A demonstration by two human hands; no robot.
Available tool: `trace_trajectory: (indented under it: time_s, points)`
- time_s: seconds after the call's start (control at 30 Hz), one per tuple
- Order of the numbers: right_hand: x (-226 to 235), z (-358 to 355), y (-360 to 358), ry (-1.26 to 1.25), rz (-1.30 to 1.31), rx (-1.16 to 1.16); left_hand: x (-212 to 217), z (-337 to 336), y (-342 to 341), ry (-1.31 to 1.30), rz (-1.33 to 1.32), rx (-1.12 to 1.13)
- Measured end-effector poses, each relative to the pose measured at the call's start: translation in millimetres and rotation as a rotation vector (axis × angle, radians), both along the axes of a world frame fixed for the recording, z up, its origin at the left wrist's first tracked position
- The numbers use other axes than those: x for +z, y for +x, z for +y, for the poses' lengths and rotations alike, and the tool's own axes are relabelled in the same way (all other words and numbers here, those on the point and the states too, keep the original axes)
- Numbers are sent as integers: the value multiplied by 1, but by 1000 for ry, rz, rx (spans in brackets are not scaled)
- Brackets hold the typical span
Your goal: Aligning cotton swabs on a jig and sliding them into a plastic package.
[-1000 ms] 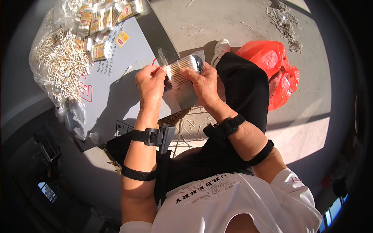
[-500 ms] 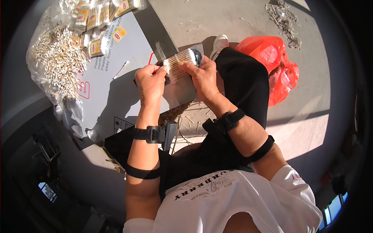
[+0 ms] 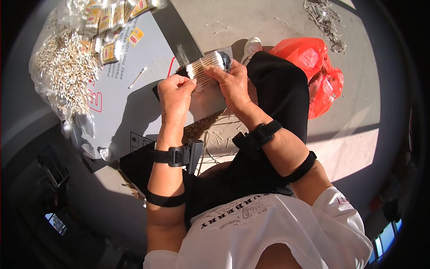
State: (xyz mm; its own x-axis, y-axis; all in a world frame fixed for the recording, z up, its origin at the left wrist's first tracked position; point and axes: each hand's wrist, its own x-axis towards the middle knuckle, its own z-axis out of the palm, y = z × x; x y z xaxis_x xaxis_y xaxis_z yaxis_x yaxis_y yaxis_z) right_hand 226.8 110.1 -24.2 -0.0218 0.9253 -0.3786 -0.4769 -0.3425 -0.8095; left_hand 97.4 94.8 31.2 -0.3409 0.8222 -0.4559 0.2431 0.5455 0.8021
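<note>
My left hand [image 3: 175, 92] and my right hand [image 3: 228, 80] both grip a tight bundle of cotton swabs [image 3: 204, 68] with white tips, wrapped in a clear plastic sleeve. I hold it above a grey cardboard sheet [image 3: 125, 103] that lies on the floor in front of my knees. Both wrists wear black straps. My left fingers pinch the bundle's near end; my right fingers close over its far side.
A clear bag of loose cotton swabs [image 3: 65, 74] lies at the far left. Several small packed swab packets [image 3: 109, 20] sit at the sheet's top edge. One loose swab [image 3: 136, 77] lies on the sheet. A red plastic bag [image 3: 320, 74] lies right; scraps [image 3: 324, 18] farther off.
Both hands have shifted slightly up and away with the bundle; the fingers have regripped it, and the left hand now pinches its near end.
</note>
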Motion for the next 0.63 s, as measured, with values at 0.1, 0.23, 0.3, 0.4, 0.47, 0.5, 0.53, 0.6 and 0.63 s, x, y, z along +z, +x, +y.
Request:
trace_trajectory:
  time_s: [0.1,0.23,0.3,0.4,0.47,0.5,0.53,0.6,0.63]
  points:
    - [4,0,-2,-16,33,-22,-1,-2,-5,-64,-35,3]
    - [4,0,1,-22,20,-4,-8,-19,3,108,190,-133]
    - [2,1,2,-21,13,-1,-14,-24,7,146,341,-172]
    - [0,1,0,-23,16,3,-21,-31,12,225,321,-48]
    - [0,0,1,-29,21,0,-23,-34,14,262,337,-55]
    - [0,0,1,-27,13,9,-24,-34,15,300,353,-62]
    - [0,0,1,-23,4,20,-27,-35,13,300,353,-60]
    - [2,0,-1,-16,9,18,-33,-35,9,305,307,12]
    - [1,0,0,-11,10,10,-25,-34,11,243,193,30]
